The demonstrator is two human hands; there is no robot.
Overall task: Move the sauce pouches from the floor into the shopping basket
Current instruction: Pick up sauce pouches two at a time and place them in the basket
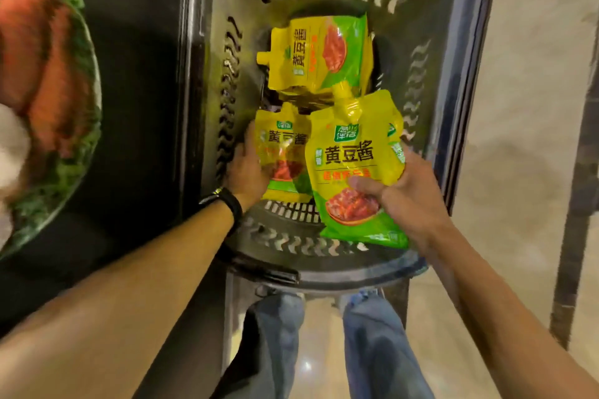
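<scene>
Pouches [321, 55] lie stacked on the basket [476, 74] floor. Left grip [248, 168] clasps a second pouch [282, 152] low inside; right grip [408, 194] pinches a third pouch [353, 159] by its base, spout forward, seemingly to lay both beside them.

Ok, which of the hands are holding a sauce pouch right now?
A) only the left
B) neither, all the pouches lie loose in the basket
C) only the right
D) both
D: the left hand grips a sauce pouch inside the shopping basket, and the right hand pinches a second pouch beside it.
</scene>
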